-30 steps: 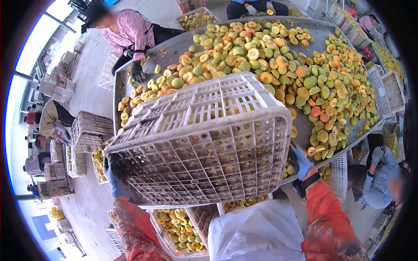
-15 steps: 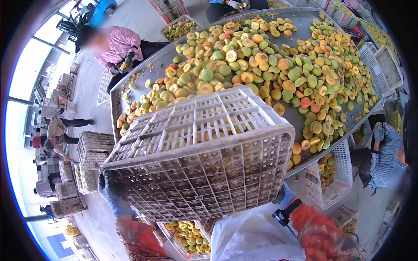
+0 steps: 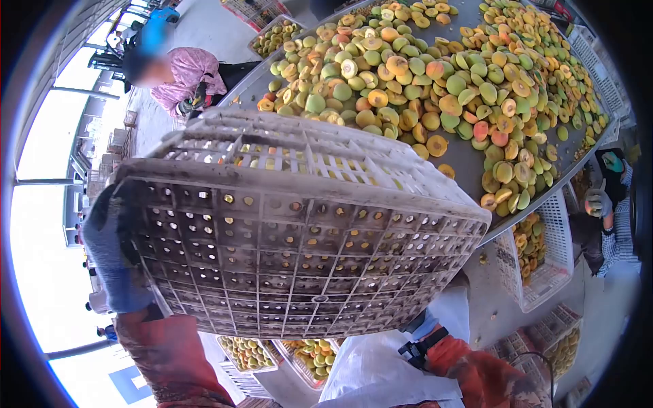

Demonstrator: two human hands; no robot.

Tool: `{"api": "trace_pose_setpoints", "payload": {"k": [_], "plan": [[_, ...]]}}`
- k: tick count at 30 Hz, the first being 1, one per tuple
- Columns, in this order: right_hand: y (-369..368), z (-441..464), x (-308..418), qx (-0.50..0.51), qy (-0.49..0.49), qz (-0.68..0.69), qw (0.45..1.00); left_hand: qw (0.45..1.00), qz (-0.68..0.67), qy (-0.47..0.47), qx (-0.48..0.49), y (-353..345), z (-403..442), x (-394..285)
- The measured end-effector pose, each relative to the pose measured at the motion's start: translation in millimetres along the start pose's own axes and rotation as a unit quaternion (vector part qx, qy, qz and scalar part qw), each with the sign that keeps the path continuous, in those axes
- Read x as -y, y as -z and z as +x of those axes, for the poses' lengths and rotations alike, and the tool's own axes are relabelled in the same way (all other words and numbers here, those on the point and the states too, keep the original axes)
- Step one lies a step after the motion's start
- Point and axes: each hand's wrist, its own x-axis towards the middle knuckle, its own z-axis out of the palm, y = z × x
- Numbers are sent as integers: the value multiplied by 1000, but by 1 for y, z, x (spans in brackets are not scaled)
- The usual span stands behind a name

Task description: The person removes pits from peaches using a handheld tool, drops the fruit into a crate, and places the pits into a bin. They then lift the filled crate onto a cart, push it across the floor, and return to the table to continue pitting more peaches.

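A dirty white plastic crate hangs tilted in front of me, its perforated underside facing me and its slatted side upward. My left hand, in a blue-grey glove, grips the crate's left edge. At its lower right my right hand, also gloved, holds the crate, with the fingers mostly hidden behind it. Beyond the crate, a heap of halved green and yellow fruit, looking like apricots or peaches, covers much of a metal table. Fruit colour shows through the slats; the crate's inside is hidden.
A person in a pink patterned top works at the table's left. Another person's gloved hand is at the right. A white crate with halved fruit stands below the table's right edge. Fruit-filled crates sit near my feet.
The crate has moved left and its left end has risen, with both hands still on it. My view has shifted. The person at right has raised a gloved hand.
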Motion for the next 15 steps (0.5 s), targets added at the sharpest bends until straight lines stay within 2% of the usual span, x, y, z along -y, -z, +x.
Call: {"api": "trace_pose_setpoints", "payload": {"k": [1, 3, 4, 6, 7, 8, 9, 10, 11, 14, 15], "plan": [[-5, -3, -5, 5, 7, -52, 999, 999, 40, -28, 13, 1, -3, -18], [-9, -8, -19, 17, 41, -160, 986, 998, 67, -13, -5, 13, -2, -37], [-9, -3, -22, 19, 57, -213, 975, 997, 69, -15, -5, 17, -2, -43], [-9, -4, -26, 25, 102, -311, 944, 995, 13, -76, -56, 28, -3, -54], [-9, -2, -27, 26, 125, -360, 924, 993, 60, -14, -101, 29, -7, -72], [-15, 2, -16, 24, 118, -386, 915, 993, 64, -14, -101, 49, -4, -76], [-20, 10, -4, 20, 113, -422, 900, 993, -14, -36, -107, 81, 4, -73], [-25, 13, 7, 15, 113, -474, 873, 988, -91, -59, -113, 105, 10, -74], [-31, 22, 22, 6, 114, -532, 839, 988, -82, -78, -108, 124, 19, -83], [-45, 50, 86, -17, 122, -742, 659, 983, 46, -142, -106, 153, 48, -95], [-46, 57, 110, -20, 130, -753, 645, 975, 96, -166, -109, 157, 54, -94]]}}
